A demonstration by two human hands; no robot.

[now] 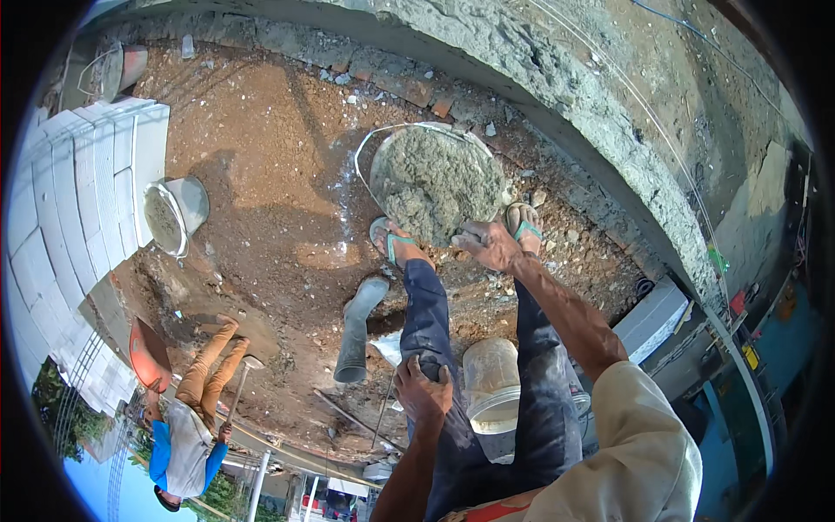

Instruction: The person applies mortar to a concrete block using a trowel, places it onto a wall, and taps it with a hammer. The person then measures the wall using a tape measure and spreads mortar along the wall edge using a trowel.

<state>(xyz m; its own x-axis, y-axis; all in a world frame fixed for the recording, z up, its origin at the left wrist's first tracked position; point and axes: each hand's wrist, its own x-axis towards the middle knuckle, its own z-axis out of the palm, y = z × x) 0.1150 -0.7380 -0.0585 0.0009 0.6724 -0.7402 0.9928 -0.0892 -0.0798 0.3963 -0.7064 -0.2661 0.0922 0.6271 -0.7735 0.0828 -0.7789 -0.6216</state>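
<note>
A wide bucket (pixel 365 165) heaped with wet grey mortar (pixel 435 174) stands on the soil in front of my sandalled feet. At its near right edge, my right hand (pixel 491 245) is closed with curled fingers; whether they grip the rim or something else is hidden. My left hand (pixel 424 391) is by my left knee, its thumb and fingers bent around a dark rounded thing (pixel 429 365) that I cannot make out against the dark trousers. Between my legs, a dirty whitish bucket (pixel 492 374) lies tipped, its mouth towards me. A grey pipe piece (pixel 364 326) is beside my left leg.
A rough concrete ledge (pixel 557 96) curves along the far and right side. At left, another mortar bucket (pixel 187 209) is near stacked pale blocks (pixel 87 174). A person (pixel 187 452) holding a long-handled tool stands at lower left by an orange-red wheelbarrow-like pan (pixel 150 355).
</note>
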